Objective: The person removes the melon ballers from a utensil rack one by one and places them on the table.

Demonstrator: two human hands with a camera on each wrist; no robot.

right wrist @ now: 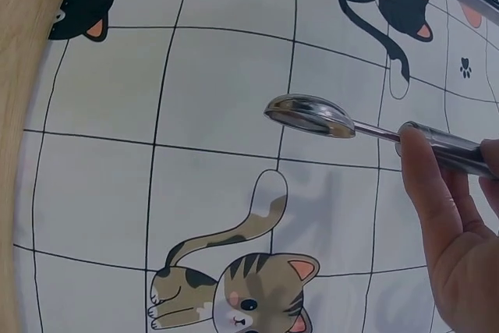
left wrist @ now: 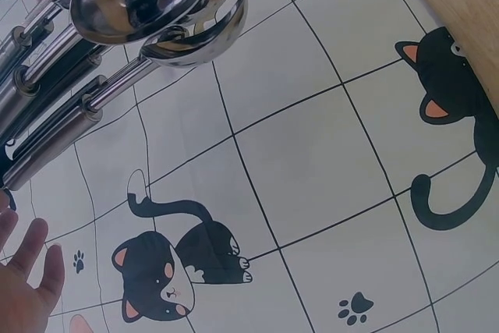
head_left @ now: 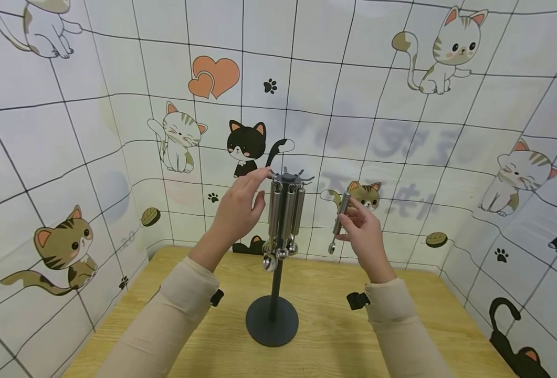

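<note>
My right hand pinches a small metal scoop by its thick tubular handle, bowl pointing down, to the right of a dark stand. In the right wrist view, the scoop's shallow round bowl shows beyond the fingers. My left hand reaches up on the stand's other side, fingertips right at a hook on its top and thumb apart. Several metal utensils with similar handles hang from the hooks, bowls downward. In the left wrist view, two large shiny bowls overlap close to the camera.
The stand's round base rests on a light wooden table. Behind and on both sides rises a white sheet with a black grid and printed cats. A black strap shows at the right sleeve.
</note>
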